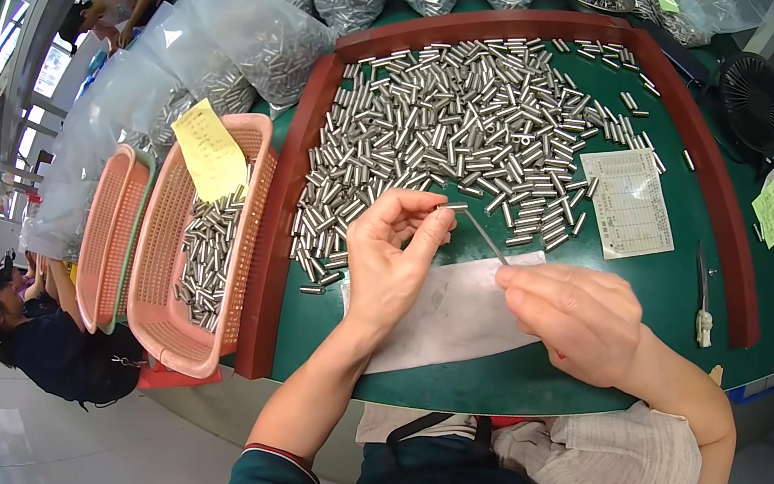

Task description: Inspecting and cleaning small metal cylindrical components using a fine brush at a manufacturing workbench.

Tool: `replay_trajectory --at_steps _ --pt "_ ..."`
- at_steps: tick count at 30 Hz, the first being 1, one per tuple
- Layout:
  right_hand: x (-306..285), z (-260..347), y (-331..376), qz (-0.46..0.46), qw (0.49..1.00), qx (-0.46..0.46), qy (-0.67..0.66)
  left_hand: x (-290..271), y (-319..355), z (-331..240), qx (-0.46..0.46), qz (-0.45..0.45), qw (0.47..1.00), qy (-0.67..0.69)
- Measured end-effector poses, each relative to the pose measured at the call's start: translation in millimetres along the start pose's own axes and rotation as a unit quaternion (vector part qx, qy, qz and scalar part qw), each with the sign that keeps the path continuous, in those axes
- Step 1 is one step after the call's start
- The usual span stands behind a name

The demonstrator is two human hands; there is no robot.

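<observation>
My left hand (389,258) is closed, pinching a small shiny metal cylinder (454,207) between thumb and forefinger. A thin metal rod (486,236) slants up from the fingers of my right hand (577,318), which are closed round it. The rod's far end is at or very near the cylinder; I cannot tell whether it goes inside. Under both hands lies a pale, smudged cloth or paper sheet (451,318). Beyond them many similar metal cylinders (458,111) are spread loosely over the green tabletop (315,347).
A dark red wooden frame (272,254) borders the work area. To the left stand pink baskets (228,318), one holding cylinders and a yellow note. Filled plastic bags (268,36) line the back. At right are a printed sheet (628,204), a pointed tool (703,302) and a black fan (755,103).
</observation>
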State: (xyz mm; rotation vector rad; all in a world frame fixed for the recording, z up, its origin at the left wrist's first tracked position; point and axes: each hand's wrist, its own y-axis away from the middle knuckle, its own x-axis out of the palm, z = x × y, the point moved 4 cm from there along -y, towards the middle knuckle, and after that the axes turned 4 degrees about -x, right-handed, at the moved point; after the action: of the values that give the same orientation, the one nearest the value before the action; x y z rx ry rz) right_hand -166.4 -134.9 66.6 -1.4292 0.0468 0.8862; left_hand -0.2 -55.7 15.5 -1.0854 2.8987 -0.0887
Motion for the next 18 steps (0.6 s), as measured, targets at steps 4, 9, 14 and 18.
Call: replay_trajectory --at_steps 4,9,14,18 --pt "-7.3 1.7 -0.8 -0.018 1.0 0.004 0.016 -2.4 2.6 -2.4 0.104 -0.002 0.992 -0.069" --pt "-7.1 7.5 -0.2 -0.042 0.998 -0.039 -0.01 -2.6 -3.0 2.9 -0.008 0.005 1.0 0.016" --pt "-13.0 2.1 -0.3 -0.057 0.998 0.002 0.002 -5.3 -4.6 10.9 -0.125 0.037 0.98 0.148" --pt "-7.8 2.0 0.6 -0.059 0.998 -0.025 -0.017 -4.5 -5.6 20.4 -0.18 0.08 0.948 0.25"
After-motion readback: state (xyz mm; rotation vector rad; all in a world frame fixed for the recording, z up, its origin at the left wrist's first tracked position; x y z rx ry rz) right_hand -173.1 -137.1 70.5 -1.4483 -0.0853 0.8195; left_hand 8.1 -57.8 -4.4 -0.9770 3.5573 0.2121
